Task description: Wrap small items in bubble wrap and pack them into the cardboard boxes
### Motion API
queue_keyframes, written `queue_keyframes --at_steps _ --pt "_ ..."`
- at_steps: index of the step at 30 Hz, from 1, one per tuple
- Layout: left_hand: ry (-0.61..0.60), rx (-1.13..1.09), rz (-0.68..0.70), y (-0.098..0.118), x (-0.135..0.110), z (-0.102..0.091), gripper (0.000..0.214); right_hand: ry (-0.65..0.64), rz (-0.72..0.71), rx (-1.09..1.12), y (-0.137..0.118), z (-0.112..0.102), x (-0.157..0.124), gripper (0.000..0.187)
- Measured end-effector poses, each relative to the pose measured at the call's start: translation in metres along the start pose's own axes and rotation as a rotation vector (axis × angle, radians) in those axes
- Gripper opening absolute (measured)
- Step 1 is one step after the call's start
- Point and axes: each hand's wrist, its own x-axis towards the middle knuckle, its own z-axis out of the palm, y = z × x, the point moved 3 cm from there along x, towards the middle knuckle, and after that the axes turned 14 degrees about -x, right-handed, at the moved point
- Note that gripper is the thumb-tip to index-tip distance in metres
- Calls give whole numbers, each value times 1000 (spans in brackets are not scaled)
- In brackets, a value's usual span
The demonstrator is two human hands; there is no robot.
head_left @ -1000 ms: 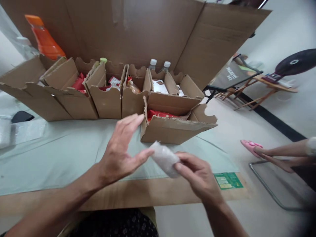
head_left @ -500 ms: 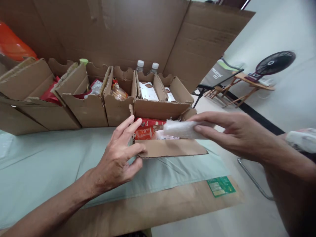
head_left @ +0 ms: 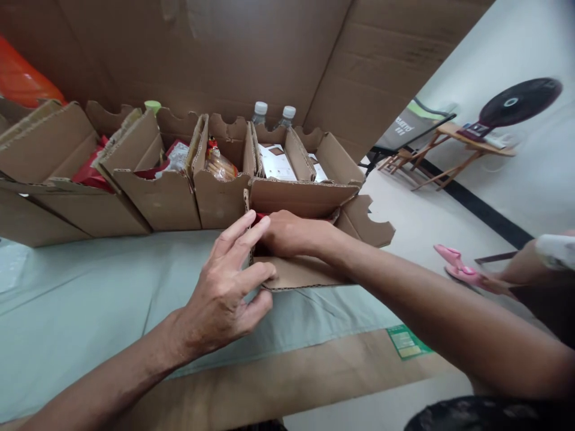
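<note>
An open cardboard box (head_left: pixel 309 274) stands at the near side of the table, in front of a row of similar boxes. My left hand (head_left: pixel 229 281) grips its left front corner, thumb on the front panel and fingers along the left wall. Deep inside the box is my right hand (head_left: pixel 290 233), its fingers out of sight below the rim. The white plastic-wrapped item it held is hidden now. Only slivers of the red packets (head_left: pixel 262 216) in the box show beside the hand.
Behind stand several cardboard bins (head_left: pixel 224 191) with packaged goods, a bag of sausage-like sticks (head_left: pixel 221 164) and white boxes (head_left: pixel 276 161). Two white-capped bottles (head_left: pixel 260 111) rise behind them against a large cardboard sheet (head_left: pixel 251 54). Another person's pink shoes (head_left: pixel 462 269) and a fan (head_left: pixel 516 105) are at right.
My right hand has moved left and down into the box, taking the white wrapped item out of sight. My left hand keeps its hold on the corner. The view has shifted slightly.
</note>
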Motion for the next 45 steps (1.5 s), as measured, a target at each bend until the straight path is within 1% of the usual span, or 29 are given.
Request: queue_keyframes --at_steps 2,3,5,8,9,10,11,12,14,15,17,19,21,23,25,26,27,29,30,31,32,33,35,36,38,40,42,43,45 --pt "-6 5 -4 1 0 -1 19 27 21 20 6 -12 -5 19" --pt "5 4 -6 2 1 -2 21 47 33 29 12 -23 -8 21" --pt "63 -9 -1 5 0 -7 31 128 74 44 31 -54 -19 24" --pt "230 -80 -61 5 -8 -16 55 322 202 49 74 -102 -57 24" --pt "277 -115 -119 3 -13 -17 61 387 267 58 90 -111 -75 26" --pt "305 -155 -197 -1 -19 -16 65 438 333 96 106 -115 -94 31" --pt "314 -195 -290 -7 -26 -12 69 477 392 154 120 -113 -112 39" --pt "305 -231 -386 -13 -32 -7 74 425 433 214 131 -104 -126 50" --pt "269 -299 -548 -25 -41 9 84 235 467 304 143 -73 -143 71" --pt "259 -335 -604 -30 -43 18 87 141 465 339 144 -55 -146 77" --pt "243 -442 -648 -36 -39 35 89 39 444 420 139 -26 -140 76" --pt "235 -566 -646 -35 -31 49 86 33 433 510 130 -9 -133 67" --pt "239 -642 -638 -26 -32 54 81 65 442 554 117 -7 -138 56" --pt "242 -633 -651 -9 -52 48 77 110 461 517 100 -14 -159 44" --pt "225 -574 -697 10 -91 34 69 147 473 442 76 -23 -187 34" --pt "231 -524 -733 18 -115 22 63 157 470 412 61 -25 -198 30" --pt "245 -488 -776 25 -138 9 56 157 454 395 44 -26 -205 28" --pt "360 -433 -851 29 -170 -24 55 125 386 410 9 -22 -200 26" --pt "406 -413 -873 28 -175 -39 58 100 341 437 -7 -19 -189 26" --pt "446 -397 -880 26 -174 -52 61 81 300 471 -19 -16 -175 26" --pt "469 -390 -873 23 -166 -61 64 75 272 504 -28 -14 -160 28" --pt "466 -393 -857 20 -155 -64 65 73 263 530 -31 -13 -148 29" --pt "494 -415 -765 22 -131 -60 65 94 284 550 -27 -18 -139 31" --pt "463 -431 -721 27 -122 -52 63 115 312 535 -21 -23 -143 30" --pt "368 -454 -676 43 -118 -31 60 165 377 467 -5 -37 -170 28" --pt "279 -495 -658 63 -128 -12 65 189 447 396 9 -51 -209 26" --pt "220 -551 -650 77 -144 2 73 181 491 375 16 -59 -244 26" --pt "197 -568 -648 80 -150 6 75 178 506 382 18 -59 -257 28" --pt "165 -564 -648 80 -156 12 76 175 536 408 21 -56 -272 32"
